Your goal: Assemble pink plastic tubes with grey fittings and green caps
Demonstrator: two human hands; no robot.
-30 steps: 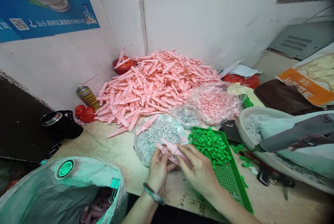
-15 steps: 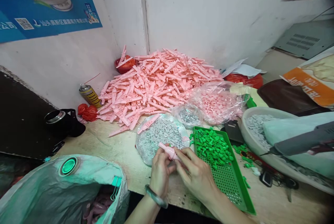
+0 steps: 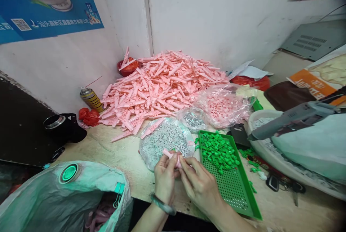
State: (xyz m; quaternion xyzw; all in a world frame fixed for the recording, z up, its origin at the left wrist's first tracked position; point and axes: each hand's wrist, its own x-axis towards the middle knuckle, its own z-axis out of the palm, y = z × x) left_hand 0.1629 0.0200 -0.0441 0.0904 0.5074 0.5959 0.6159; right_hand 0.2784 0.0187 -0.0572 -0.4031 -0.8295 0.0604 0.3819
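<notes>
A pink plastic tube-like part is pinched between the thumb and fingers of my left hand. The fingers of my right hand are closed on the near end of the same part, covering much of it. Just beyond my hands lies a round plastic-lined plate of small grey pieces and metal pins, with one pink part lying on it. Right of my hands is a green perforated tray with small green plastic pieces heaped at its far end.
A large pile of pink parts leans against the wall. Clear bags hold screws and small pink pieces. A grey electric screwdriver hangs above a white basin. An open sack stands at left; keys lie right.
The pink part has tilted and my right fingers have closed further over its near end. The electric screwdriver has swung up and leftward. The whole view has shifted slightly.
</notes>
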